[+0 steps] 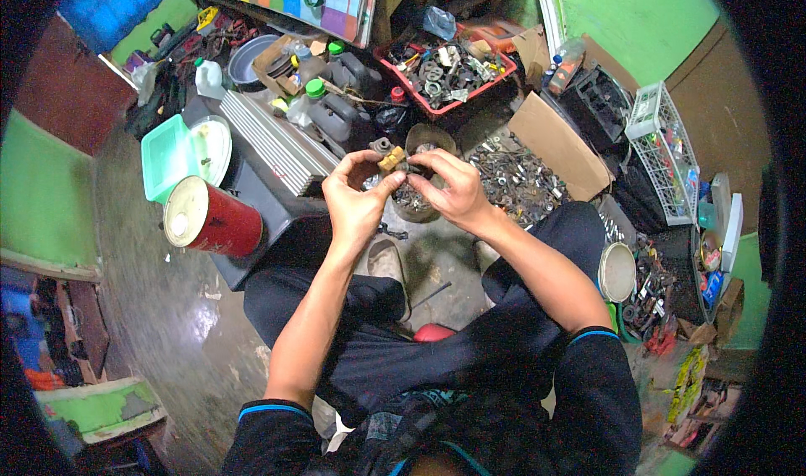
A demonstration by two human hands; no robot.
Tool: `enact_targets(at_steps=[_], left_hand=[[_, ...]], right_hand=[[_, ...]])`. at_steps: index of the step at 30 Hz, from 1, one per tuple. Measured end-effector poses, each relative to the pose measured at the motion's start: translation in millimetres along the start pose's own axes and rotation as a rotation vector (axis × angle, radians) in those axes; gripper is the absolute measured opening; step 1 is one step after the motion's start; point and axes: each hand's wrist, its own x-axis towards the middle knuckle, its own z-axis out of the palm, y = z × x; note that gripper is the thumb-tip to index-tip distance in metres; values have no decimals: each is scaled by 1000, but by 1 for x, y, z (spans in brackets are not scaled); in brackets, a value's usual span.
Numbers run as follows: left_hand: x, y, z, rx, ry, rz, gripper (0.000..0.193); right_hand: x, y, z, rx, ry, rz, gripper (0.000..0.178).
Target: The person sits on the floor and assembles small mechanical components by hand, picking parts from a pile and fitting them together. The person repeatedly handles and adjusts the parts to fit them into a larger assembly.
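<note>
My left hand (355, 200) is closed in a pinch around a small brass-coloured metal fitting (391, 159). A darker grey round end (382, 145) sits beside the brass part, close to my left fingertips. My right hand (454, 189) meets the left from the other side, its thumb and fingers pinched together at the fitting's near end. Whether a separate small part lies between the right fingertips is too small to tell. Below both hands stands a round container (417, 204) of small metal pieces, partly hidden by my fingers. Another round tin (431, 138) is just behind it.
Loose bolts and metal bits (519, 178) lie right of my hands, beside a cardboard flap (561, 144). Farther back is a red crate (449, 77) of parts. At left, a red can (214, 217) and a green plastic tub (167, 154) stand near dark jugs (334, 115).
</note>
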Motion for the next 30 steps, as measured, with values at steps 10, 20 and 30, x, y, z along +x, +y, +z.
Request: enact_targets(at_steps=[10, 20, 30], left_hand=[[-4, 0, 4, 454, -40, 176, 35], [4, -5, -9, 811, -57, 643, 35], [19, 9, -25, 307, -11, -41, 59]], right_hand=[[-8, 2, -10, -138, -109, -30, 20], [-6, 6, -9, -125, -319, 222, 19], [-13, 40, -12, -237, -600, 661, 24]])
